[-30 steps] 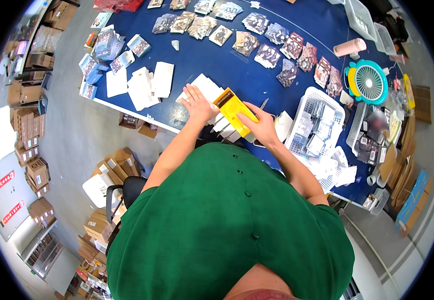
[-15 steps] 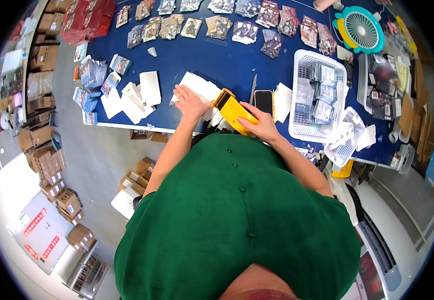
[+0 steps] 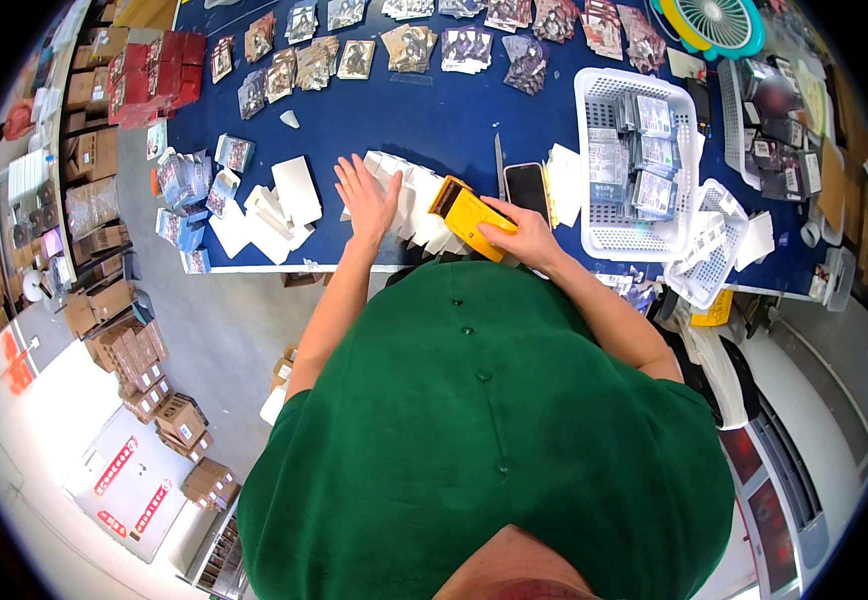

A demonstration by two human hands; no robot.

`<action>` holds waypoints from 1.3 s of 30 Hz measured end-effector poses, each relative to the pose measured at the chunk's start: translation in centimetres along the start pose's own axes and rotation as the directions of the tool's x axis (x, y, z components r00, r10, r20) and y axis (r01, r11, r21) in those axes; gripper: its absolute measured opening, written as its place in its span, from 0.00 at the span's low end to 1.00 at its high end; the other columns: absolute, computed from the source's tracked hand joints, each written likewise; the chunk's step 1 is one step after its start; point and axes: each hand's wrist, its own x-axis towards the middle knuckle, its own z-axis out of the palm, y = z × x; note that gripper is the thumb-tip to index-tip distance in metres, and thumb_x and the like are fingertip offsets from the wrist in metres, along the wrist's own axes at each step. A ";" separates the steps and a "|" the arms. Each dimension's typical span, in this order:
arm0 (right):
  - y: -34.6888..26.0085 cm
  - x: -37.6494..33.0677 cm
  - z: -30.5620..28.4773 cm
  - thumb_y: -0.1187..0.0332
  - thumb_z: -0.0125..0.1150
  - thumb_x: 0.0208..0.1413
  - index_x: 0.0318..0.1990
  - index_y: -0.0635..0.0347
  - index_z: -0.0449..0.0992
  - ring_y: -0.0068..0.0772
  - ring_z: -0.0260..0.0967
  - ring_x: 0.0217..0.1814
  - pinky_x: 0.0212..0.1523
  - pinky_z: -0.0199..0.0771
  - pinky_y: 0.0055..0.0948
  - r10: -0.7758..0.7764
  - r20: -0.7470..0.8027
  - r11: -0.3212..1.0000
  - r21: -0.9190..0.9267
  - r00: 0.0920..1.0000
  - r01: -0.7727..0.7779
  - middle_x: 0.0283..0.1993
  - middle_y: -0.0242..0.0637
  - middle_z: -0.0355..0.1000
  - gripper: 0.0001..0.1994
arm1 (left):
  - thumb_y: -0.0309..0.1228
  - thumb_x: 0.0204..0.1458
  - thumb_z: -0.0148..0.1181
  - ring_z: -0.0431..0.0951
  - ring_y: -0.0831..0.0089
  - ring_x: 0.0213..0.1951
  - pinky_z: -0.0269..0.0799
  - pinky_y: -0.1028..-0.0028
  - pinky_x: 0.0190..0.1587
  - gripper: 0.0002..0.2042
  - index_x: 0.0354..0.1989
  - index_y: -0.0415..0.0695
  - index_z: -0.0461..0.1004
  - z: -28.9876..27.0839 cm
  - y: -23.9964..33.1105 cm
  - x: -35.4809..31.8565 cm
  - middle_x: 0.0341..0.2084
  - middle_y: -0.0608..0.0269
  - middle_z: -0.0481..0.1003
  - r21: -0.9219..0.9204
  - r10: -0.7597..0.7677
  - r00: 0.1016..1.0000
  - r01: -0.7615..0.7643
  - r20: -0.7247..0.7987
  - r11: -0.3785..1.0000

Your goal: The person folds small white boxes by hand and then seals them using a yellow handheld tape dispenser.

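My right hand (image 3: 526,238) is wrapped round a yellow hand-held tool (image 3: 473,222) with a dark recess toward its far left end; its exact kind is unclear. The tool slants over the table's near edge, above several white slips. My left hand (image 3: 368,200) lies with fingers spread at the left side of a white stack of cards or paper (image 3: 412,190), between it and the bare blue cloth. Whether the left palm presses on the stack cannot be made out. A dark-screened phone (image 3: 526,190) lies just beyond my right hand.
White boxes or folded cards (image 3: 297,190) and blue card packs (image 3: 186,180) lie to the left. A white basket (image 3: 586,150) of wrapped packs stands right, with a smaller basket (image 3: 699,285) beside it. Card piles (image 3: 409,48) line the back, near a turquoise fan (image 3: 719,25).
My left hand has drawn back a little from the tool, and its fingers now point more away from me. The right hand keeps the yellow tool. The whole view has shifted slightly.
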 end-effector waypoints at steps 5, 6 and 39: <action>0.0 0.1 0.0 0.52 0.63 0.52 0.59 0.57 0.73 0.49 0.77 0.48 0.51 0.74 0.35 0.007 0.017 1.000 -0.022 1.000 -0.006 0.48 0.51 0.77 0.29 | 0.61 0.57 0.50 0.57 0.45 0.67 0.53 0.48 0.65 0.45 0.71 0.36 0.47 0.8 1.1 3.6 0.69 0.41 0.52 0.053 -0.244 0.950 0.238 0.193 0.970; -0.3 0.0 -0.1 0.52 0.63 0.52 0.59 0.57 0.73 0.49 0.77 0.48 0.52 0.74 0.35 0.022 0.013 0.999 -0.040 1.000 -0.021 0.49 0.51 0.77 0.29 | 0.60 0.56 0.50 0.55 0.45 0.68 0.51 0.48 0.66 0.45 0.71 0.36 0.47 1.2 1.5 3.8 0.70 0.40 0.50 0.043 -0.238 0.953 0.234 0.186 0.971; 0.4 -0.1 1.7 0.59 0.64 0.57 0.57 0.66 0.74 0.26 0.75 0.44 0.46 0.73 0.22 -0.013 -0.031 0.999 0.030 0.999 0.014 0.45 0.40 0.78 0.24 | 0.69 0.33 0.66 0.37 0.37 0.72 0.36 0.42 0.69 0.67 0.66 0.20 0.44 4.7 5.8 -11.9 0.68 0.26 0.42 0.061 0.227 0.973 -0.225 -0.038 0.972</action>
